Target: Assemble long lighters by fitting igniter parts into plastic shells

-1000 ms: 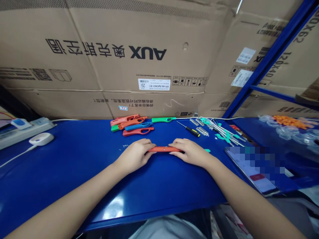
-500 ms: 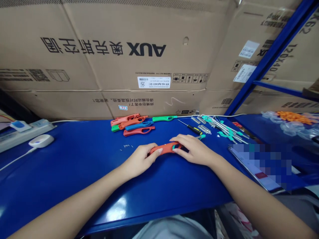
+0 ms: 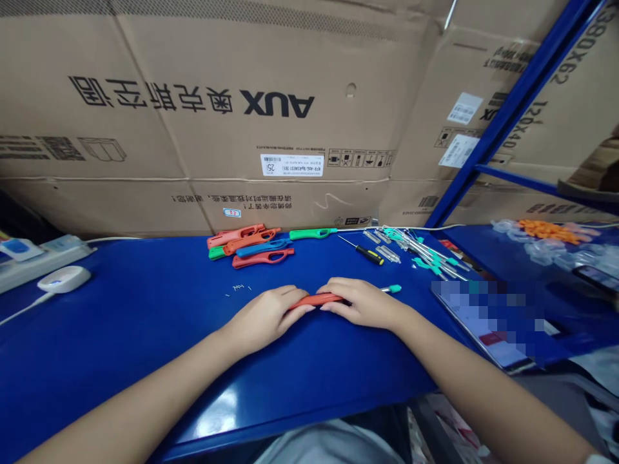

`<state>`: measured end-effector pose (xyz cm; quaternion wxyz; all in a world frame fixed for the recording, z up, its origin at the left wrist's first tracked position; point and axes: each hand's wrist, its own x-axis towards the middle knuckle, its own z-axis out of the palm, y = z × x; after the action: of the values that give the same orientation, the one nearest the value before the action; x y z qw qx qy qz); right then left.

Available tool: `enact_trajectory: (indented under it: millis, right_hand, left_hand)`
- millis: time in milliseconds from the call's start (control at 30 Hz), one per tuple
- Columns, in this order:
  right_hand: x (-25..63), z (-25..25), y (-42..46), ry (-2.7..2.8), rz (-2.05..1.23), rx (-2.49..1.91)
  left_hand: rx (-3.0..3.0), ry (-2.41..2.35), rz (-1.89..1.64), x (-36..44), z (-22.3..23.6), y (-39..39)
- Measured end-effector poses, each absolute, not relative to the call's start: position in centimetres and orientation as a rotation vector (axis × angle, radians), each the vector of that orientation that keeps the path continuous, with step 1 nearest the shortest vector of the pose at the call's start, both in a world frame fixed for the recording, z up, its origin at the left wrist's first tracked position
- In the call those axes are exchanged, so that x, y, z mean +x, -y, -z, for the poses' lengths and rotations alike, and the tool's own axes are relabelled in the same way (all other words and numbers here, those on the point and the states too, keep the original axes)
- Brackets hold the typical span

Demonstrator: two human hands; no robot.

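Both my hands grip an orange-red lighter handle just above the blue table. My left hand is closed round its left end, and my right hand pinches its right end, fingers wrapped over it. Past my right hand sticks out a metal rod with a teal tip. The handle is turned edge-on, so its trigger opening is mostly hidden. Several small screws lie beyond my left hand. Behind the hands rests a black-and-yellow screwdriver.
Several coloured lighter handles are piled at the back, beside a green lighter. Clear plastic parts and metal rods with teal pieces lie back right. A phone is right; a power strip left. Cardboard stands behind.
My hands have tilted the orange-red handle from showing its broad side to edge-on. The teal part in its trigger opening is no longer visible. The camera view has shifted slightly.
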<state>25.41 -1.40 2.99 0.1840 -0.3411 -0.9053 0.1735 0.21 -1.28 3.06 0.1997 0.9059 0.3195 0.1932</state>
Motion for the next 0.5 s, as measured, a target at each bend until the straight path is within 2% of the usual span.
enact_trajectory:
  millis: [300,500]
  right_hand:
    - [25.31,-2.83,1.49,2.625,-0.324,-1.001]
    - [25.75,-3.53,1.46,2.604,-0.360,-1.044]
  left_hand:
    - [2.586,-0.967,-0.466,0.30,-3.27,1.60]
    - [2.518,-0.963,-0.539,0.01,-3.25,0.91]
